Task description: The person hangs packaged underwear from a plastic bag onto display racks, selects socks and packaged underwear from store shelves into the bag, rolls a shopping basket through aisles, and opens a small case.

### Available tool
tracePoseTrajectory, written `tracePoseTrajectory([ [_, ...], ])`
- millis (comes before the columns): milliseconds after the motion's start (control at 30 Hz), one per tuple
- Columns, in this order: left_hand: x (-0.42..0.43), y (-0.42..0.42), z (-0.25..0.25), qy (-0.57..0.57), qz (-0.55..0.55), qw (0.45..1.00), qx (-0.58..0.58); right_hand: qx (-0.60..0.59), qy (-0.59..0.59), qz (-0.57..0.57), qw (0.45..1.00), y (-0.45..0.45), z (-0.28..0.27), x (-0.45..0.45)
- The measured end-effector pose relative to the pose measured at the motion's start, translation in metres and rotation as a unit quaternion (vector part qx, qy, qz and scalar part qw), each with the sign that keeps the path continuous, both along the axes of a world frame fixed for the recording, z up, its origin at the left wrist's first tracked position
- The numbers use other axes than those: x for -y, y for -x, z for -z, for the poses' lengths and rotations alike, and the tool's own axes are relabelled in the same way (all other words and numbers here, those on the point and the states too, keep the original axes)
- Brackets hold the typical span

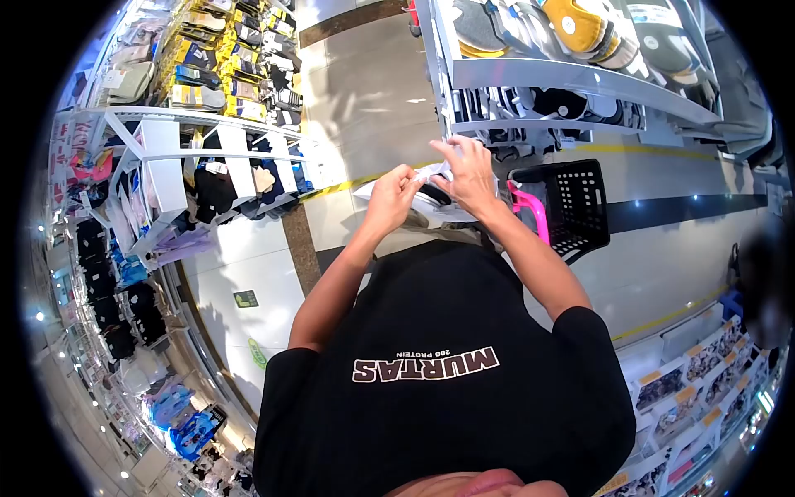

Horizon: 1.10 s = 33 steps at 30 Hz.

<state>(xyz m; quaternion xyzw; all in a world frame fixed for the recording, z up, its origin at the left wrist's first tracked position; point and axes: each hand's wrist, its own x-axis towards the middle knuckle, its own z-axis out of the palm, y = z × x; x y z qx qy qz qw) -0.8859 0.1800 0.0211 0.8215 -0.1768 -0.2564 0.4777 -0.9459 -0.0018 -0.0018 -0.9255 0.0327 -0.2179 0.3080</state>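
Observation:
My left hand [392, 199] is closed in a pinch, with thumb and forefinger on a thin white piece that looks like plastic wrapping [432, 172]. Just right of it, my right hand [470, 176] grips the same piece, its forefinger bent out toward the left. Below and between the hands shows a white packet with something black [436, 195] in it; its exact kind is not clear. Right of my right hand is a black shopping basket [584, 207] with a pink handle [532, 211], whose contents are hard to make out.
A white shelf unit [580, 79] with packed socks and similar goods stands ahead on the right. Racks of yellow-labelled socks [199, 74] and hanging clothing [215, 186] stand on the left. Tiled floor [364, 91] runs between them. More shelves [696, 381] stand at lower right.

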Motion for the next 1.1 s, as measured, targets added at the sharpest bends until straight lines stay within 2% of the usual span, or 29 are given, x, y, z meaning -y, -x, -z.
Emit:
tracePoseTrajectory([
  [100, -0.003, -0.003, -0.003, -0.02, -0.005, 1.0, 0.002, -0.031, 0.055, -0.073, 0.995, -0.015, 0.022, -0.001],
  [167, -0.011, -0.006, -0.002, -0.056, -0.02, 0.998, 0.012, -0.018, 0.033, -0.053, 0.998, -0.02, 0.023, -0.006],
  [267, -0.019, -0.001, -0.005, -0.139, -0.016, 0.983, 0.122, -0.029, 0.01, -0.055, 0.998, -0.023, 0.02, -0.009],
  [367, -0.033, 0.008, 0.031, -0.151, -0.053, 0.963, 0.218, -0.037, 0.005, -0.075, 0.997, -0.024, 0.022, -0.015],
  [500, -0.045, 0.01, 0.066, -0.114, -0.156, 0.955, 0.223, -0.041, -0.02, -0.083, 0.995, -0.018, 0.026, -0.021],
  [600, -0.04, 0.003, 0.09, -0.02, -0.237, 0.953, 0.187, -0.04, -0.033, -0.074, 0.996, -0.021, 0.027, -0.019],
  [667, -0.043, -0.009, 0.115, -0.006, -0.28, 0.946, 0.16, -0.026, -0.038, -0.061, 0.997, -0.024, 0.019, -0.015],
  [700, -0.04, -0.014, 0.111, 0.002, -0.301, 0.942, 0.147, -0.03, -0.047, -0.062, 0.997, -0.026, 0.017, -0.013],
  [733, -0.035, -0.016, 0.107, 0.037, -0.292, 0.949, 0.111, -0.034, -0.056, -0.062, 0.996, -0.027, 0.017, -0.01],
  [833, -0.022, -0.028, 0.086, 0.007, -0.281, 0.942, 0.185, -0.043, -0.063, -0.042, 0.996, -0.031, 0.019, -0.001],
  [867, -0.021, -0.036, 0.091, 0.038, -0.262, 0.944, 0.196, -0.056, -0.06, -0.031, 0.996, -0.032, 0.022, 0.004],
  [967, -0.005, -0.043, 0.068, 0.066, -0.221, 0.971, 0.057, -0.12, -0.034, -0.005, 0.992, -0.031, 0.033, 0.017],
  [1000, 0.012, -0.033, 0.032, 0.07, -0.203, 0.976, 0.024, -0.134, -0.024, 0.005, 0.991, -0.029, 0.04, 0.019],
  [1067, 0.015, -0.031, 0.044, 0.055, -0.204, 0.977, 0.034, -0.149, -0.023, 0.019, 0.988, -0.025, 0.044, 0.021],
  [1100, 0.018, -0.031, 0.048, 0.047, -0.202, 0.977, 0.038, -0.103, -0.037, 0.03, 0.994, -0.021, 0.038, 0.019],
])
